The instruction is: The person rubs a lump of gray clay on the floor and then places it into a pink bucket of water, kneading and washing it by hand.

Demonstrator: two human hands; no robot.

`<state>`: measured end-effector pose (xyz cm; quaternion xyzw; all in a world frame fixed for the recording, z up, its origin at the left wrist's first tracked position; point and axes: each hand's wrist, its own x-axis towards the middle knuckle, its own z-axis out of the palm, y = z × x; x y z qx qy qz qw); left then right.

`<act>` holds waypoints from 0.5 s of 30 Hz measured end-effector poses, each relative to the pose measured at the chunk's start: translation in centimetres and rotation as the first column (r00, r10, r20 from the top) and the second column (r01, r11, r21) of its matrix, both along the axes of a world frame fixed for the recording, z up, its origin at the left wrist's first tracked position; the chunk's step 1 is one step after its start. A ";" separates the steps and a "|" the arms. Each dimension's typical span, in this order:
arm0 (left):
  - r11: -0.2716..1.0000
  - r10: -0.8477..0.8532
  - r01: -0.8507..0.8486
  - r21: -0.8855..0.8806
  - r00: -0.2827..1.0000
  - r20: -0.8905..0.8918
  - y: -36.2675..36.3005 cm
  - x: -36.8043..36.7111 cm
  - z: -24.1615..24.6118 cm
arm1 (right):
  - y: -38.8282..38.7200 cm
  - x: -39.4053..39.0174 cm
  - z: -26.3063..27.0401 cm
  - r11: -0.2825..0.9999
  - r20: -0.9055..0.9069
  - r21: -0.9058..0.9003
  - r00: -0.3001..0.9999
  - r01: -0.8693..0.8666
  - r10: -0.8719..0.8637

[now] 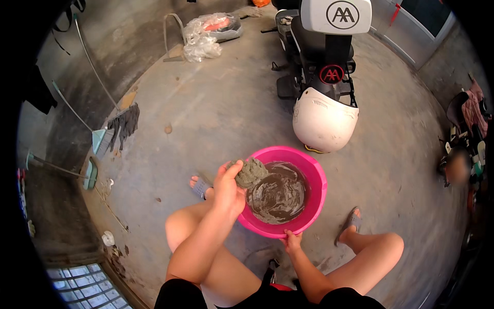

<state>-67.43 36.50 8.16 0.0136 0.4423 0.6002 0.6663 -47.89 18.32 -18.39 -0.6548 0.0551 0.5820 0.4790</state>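
Note:
My left hand (228, 184) grips a wad of grey-green, wet-looking cloth (251, 172) above the left rim of a pink plastic basin (317, 201). Inside the basin is murky brown water (278, 197) with pale streaks of foam swirling on its surface. My right hand (292, 240) holds the near rim of the basin, thumb over the edge and the other fingers hidden underneath. The basin is between my knees, tilted or level I cannot tell.
A parked scooter (328, 50) stands ahead, with a white helmet (326, 121) hanging behind it. Along the left wall lean a mop (125, 123), a broom (101, 139) and a dustpan (90, 174). A plastic-wrapped bundle (212, 33) lies at the back. Sandalled feet flank the basin.

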 end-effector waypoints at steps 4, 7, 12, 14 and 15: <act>0.999 0.019 -0.019 0.027 1.000 -0.008 2.8 -2.1 -0.2 | 2.6 -1.9 0.3 1.000 0.001 0.028 1.000 -0.003 0.003; 1.000 0.028 -0.029 -0.002 0.999 -0.037 4.8 -3.3 -0.6 | 4.8 -3.9 0.2 0.999 0.023 0.048 1.000 0.020 -0.021; 1.000 0.009 -0.011 -0.017 0.998 -0.062 8.4 -5.2 -1.7 | 7.8 -7.6 0.1 0.999 -0.013 0.016 0.999 0.049 -0.049; 0.998 -0.057 0.060 0.028 0.995 -0.079 9.9 -6.2 -2.3 | 8.8 -9.3 0.2 0.997 -0.010 0.012 0.997 0.077 -0.077; 0.998 -0.061 0.063 0.030 0.995 -0.077 10.6 -6.6 -2.7 | 9.2 -10.0 0.4 0.994 -0.008 0.003 0.994 0.106 -0.106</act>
